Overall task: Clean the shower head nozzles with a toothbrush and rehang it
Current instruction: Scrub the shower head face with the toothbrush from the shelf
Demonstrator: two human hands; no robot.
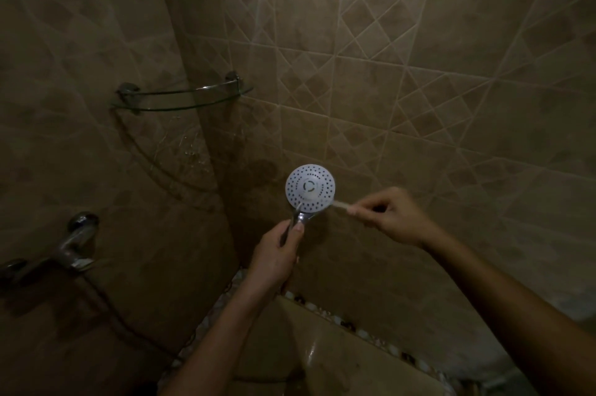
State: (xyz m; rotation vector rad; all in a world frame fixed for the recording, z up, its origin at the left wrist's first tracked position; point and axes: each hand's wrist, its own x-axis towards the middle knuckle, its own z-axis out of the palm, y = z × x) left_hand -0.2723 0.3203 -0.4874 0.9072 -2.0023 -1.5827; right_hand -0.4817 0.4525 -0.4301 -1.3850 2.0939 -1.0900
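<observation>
The shower head [310, 187] is a round white disc dotted with dark nozzles, turned face-up toward me in the dim shower corner. My left hand [278, 253] grips its chrome handle just below the disc. My right hand [392, 216] pinches the handle of a pale toothbrush [338, 204], which reaches left to the lower right rim of the disc. The brush end is blurred against the white face, so the bristles are hard to make out. The hose [129, 328] runs down the left wall from the tap.
A curved glass corner shelf [180, 99] with a chrome rail hangs above. A chrome mixer tap [69, 250] juts from the left wall. Brown tiled walls close in on both sides. A pebble strip [325, 311] edges the ledge below my arms.
</observation>
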